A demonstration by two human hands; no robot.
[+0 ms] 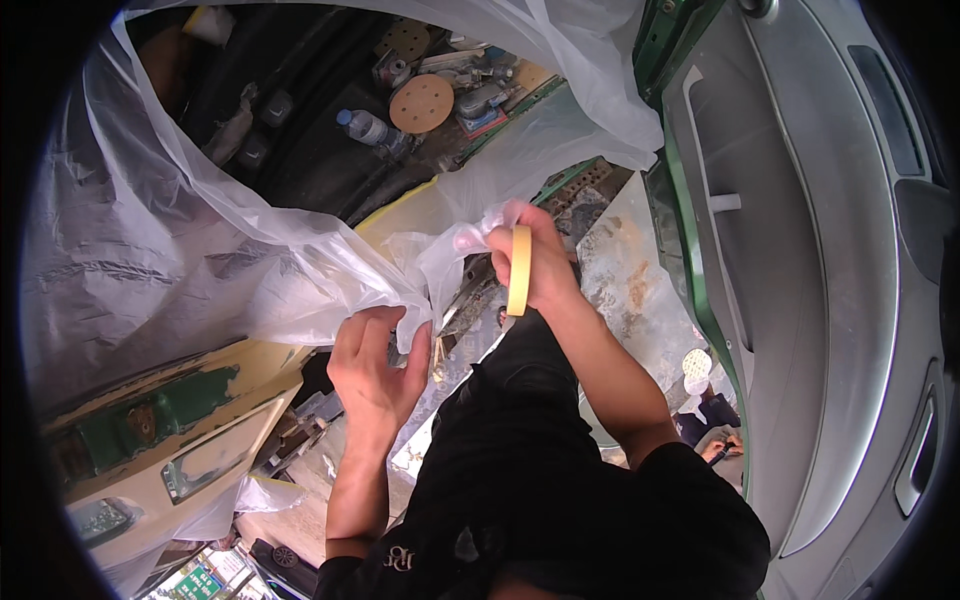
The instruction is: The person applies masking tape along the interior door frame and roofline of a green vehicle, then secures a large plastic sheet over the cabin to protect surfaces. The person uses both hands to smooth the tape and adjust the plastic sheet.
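Note:
Thin translucent plastic sheeting point(270, 255) drapes across the car's opening, bunched between my two hands. My left hand point(372, 368) pinches the loose lower edge of the sheeting between thumb and fingers. Slightly higher and to the right, my right hand point(545, 262) grips a gathered part of the same sheeting with its fingertips. A roll of yellow masking tape point(519, 270) hangs on the fingers of my right hand, standing on edge. The plastic partly hides the fingertips of my right hand.
Inside the car lie a water bottle point(365, 128), a round sanding disc point(421, 104) and a sander point(482, 100). A grey door panel point(790, 260) stands at the right. Left is a sanded body panel point(190, 425). Another person's hand point(722, 446) shows low at the right.

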